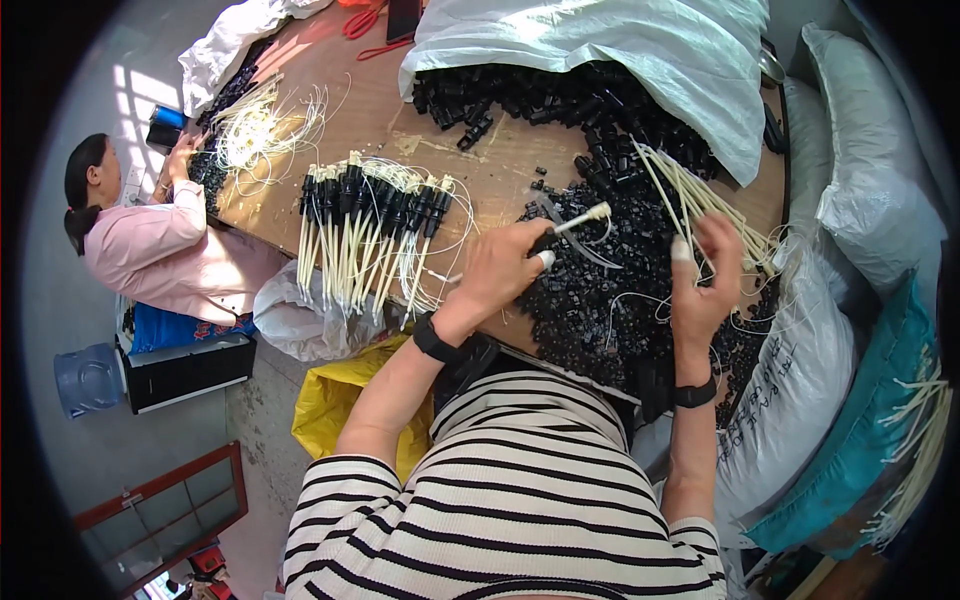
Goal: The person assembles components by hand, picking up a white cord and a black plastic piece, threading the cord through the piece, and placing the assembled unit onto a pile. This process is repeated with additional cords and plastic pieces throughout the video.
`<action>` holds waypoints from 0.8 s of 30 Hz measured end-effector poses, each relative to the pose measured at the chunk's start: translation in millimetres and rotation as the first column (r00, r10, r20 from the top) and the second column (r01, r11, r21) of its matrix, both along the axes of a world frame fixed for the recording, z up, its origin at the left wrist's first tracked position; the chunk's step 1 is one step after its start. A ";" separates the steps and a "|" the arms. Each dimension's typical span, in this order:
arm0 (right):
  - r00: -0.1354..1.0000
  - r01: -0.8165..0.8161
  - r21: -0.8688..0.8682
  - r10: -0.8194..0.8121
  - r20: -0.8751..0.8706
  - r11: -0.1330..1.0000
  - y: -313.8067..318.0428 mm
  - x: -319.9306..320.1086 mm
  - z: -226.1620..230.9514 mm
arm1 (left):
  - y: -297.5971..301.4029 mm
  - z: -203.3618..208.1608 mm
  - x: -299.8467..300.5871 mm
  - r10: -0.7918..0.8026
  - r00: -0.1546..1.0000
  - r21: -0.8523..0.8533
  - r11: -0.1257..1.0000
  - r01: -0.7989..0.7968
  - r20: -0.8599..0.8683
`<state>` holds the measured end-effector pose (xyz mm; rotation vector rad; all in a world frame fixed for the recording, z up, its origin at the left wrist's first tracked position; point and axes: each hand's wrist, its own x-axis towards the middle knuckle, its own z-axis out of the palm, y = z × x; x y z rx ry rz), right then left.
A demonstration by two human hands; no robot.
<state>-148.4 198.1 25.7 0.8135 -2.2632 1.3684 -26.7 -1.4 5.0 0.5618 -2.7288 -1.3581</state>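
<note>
In my left hand (pixel 500 265) is a black plastic connector (pixel 545 240), pinched between thumb and fingers. A cream tube with a knobbed cream tip (pixel 598 212) sticks out of it to the right, with a thin white wire looping from the tip. My right hand (pixel 708 262) is at the near end of a loose bundle of cream tubes (pixel 705 195). Its thumb and fingers are apart, with tubes showing behind the gap. White covers wrap a fingertip on each hand. Beneath both hands spreads a heap of small black plastic parts (pixel 590 300).
Finished-looking black connectors with cream tubes (pixel 375 215) lie in a row on the wooden table (pixel 400 90). A white sack (pixel 590 35) spills black connectors at the back. Red-handled scissors (pixel 362 22) lie far left. A person in pink (pixel 165 240) works there. Stuffed sacks (pixel 800 370) stand right.
</note>
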 end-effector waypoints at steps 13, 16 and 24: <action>0.199 -0.130 -0.853 0.857 0.476 0.505 15.1 -7.4 -14.3 | -17.9 -25.7 3.8 0.130 0.992 0.134 0.982 -0.129 0.006; 0.762 -0.603 0.153 0.509 0.401 0.783 -18.2 23.5 -13.2 | 9.3 -20.1 -12.5 0.174 0.984 0.719 0.679 -0.149 0.040; 0.884 -0.448 0.240 0.386 0.265 0.861 -24.7 36.6 -34.3 | -4.5 -24.6 -6.8 -0.020 0.993 0.236 0.971 0.046 -0.113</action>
